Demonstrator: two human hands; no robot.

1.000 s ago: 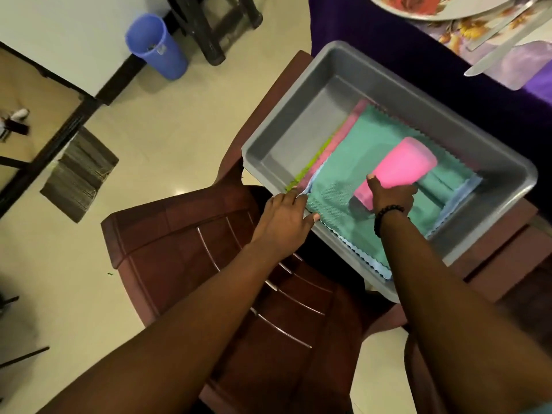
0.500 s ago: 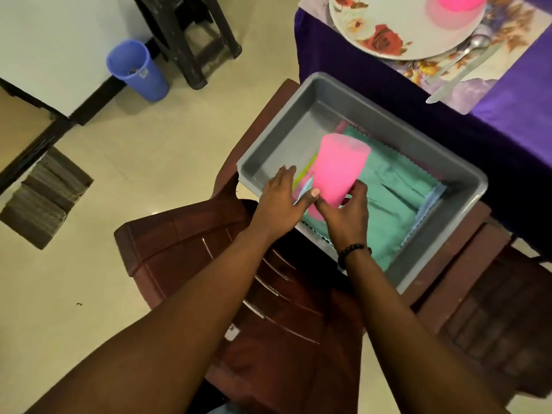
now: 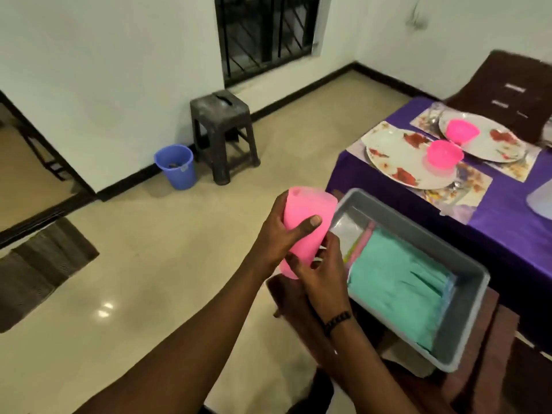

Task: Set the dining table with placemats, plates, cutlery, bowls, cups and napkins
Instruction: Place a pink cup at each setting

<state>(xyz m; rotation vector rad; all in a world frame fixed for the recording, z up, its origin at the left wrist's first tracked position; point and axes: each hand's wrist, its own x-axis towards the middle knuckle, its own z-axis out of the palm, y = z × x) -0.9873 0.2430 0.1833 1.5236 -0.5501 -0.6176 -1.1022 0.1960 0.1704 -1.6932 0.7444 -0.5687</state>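
Pink cup held in both hands, beside the tub

Visibility first:
- Motion blur over most of the view, edges soft.
- Cup base hidden behind the right hand [image 3: 321,274]; can't tell if it's one cup or a nested stack.
- Cutlery by the plates is a smear, can't separate pieces.
- Pale object at the right edge of the table [image 3: 507,231] is cut off, can't identify.
- Under the teal napkins [image 3: 400,297] only thin pink, green and blue edges show; can't count layers.
- Near corner of the grey tub [image 3: 466,318] sits on a brown chair, mostly hidden below it.

Hands:
- Left hand [image 3: 277,237] wraps the pink cup [image 3: 304,225] from the left side, thumb laid across the front wall, fingers curled round the back, out of sight.
- Right hand grips the lower end of the cup, fingers curled narrow around it, just below the left thumb. Beaded band on the right wrist.
- Cup tilted, one end up and away from the fingers, held over the floor, just left of the tub rim.

Beyond the fingers, up and right: purple-clothed table with two floral plates [image 3: 397,156] on placemats, a pink bowl [image 3: 443,156] on each. Far left of the fingers: blue bucket [image 3: 176,167] beside a dark stool [image 3: 222,127] at the wall.
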